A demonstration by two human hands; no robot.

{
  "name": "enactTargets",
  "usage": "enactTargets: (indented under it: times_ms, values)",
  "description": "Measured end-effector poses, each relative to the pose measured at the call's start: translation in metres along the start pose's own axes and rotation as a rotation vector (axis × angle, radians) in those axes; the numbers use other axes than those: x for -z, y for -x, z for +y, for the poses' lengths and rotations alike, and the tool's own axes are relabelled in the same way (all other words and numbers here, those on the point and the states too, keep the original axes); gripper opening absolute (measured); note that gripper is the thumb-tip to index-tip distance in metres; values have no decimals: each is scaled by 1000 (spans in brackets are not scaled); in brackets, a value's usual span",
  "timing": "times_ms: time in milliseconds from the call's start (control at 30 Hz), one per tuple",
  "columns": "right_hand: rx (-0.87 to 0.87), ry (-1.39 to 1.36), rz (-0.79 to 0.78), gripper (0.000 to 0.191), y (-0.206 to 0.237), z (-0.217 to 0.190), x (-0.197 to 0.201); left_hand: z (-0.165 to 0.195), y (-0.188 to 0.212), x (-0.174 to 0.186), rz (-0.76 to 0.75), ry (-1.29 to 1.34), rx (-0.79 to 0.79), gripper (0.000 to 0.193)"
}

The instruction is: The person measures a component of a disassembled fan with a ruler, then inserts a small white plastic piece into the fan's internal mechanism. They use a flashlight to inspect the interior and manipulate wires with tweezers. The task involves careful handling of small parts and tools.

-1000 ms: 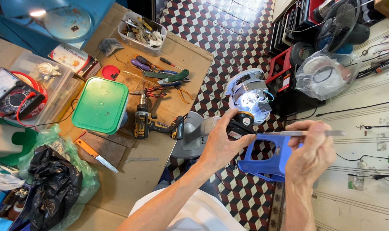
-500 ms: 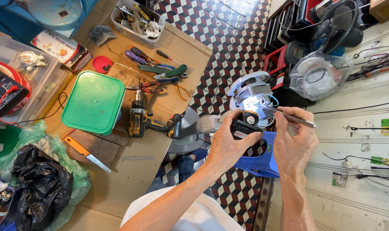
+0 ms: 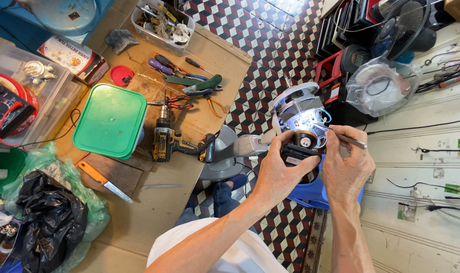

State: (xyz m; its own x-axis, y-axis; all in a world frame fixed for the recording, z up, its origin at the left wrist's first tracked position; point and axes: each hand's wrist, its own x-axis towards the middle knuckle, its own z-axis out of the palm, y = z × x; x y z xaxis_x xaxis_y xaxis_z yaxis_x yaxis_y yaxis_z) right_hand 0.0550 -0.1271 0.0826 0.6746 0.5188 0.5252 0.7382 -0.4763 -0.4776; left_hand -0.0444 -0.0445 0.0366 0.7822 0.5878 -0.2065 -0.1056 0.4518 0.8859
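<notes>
A silver fan motor (image 3: 296,108) with white plastic housing and a lit spot sits above a blue plastic stool (image 3: 316,192). My left hand (image 3: 280,169) grips the motor's black lower part (image 3: 296,154) from the left side. My right hand (image 3: 345,164) pinches a thin metal tool (image 3: 348,139) whose tip points into the motor's wiring near a black round capacitor (image 3: 305,140). Both hands are close together, just above the stool.
The wooden workbench (image 3: 164,197) on the left carries a green-lidded box (image 3: 111,120), a cordless drill (image 3: 171,141), pliers and screwdrivers (image 3: 189,83), an orange-handled knife (image 3: 106,182), a multimeter (image 3: 7,111) and a parts tray (image 3: 161,20). A bagged fan (image 3: 379,83) lies at the upper right.
My view has shifted closer over the motor. My right hand moved left and down, bringing the thin tool's tip in to the motor's wiring. My left hand keeps its grip.
</notes>
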Motion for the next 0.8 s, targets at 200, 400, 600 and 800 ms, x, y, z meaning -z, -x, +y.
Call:
enactTargets:
  times_ms: [200,400,600,800]
  values:
    - [-41,-63,20,11,0,-1,-1,-5,0,-1,5,-13,-26,81]
    - [-52,-70,25,10,-2,0,0,-9,-1,-1,27,-51,-16,83]
    - [-10,-139,35,11,-7,8,0,-14,0,-4,46,-102,-132,81]
    - [50,-199,23,10,-15,17,0,-20,-5,-6,90,-163,-175,81]
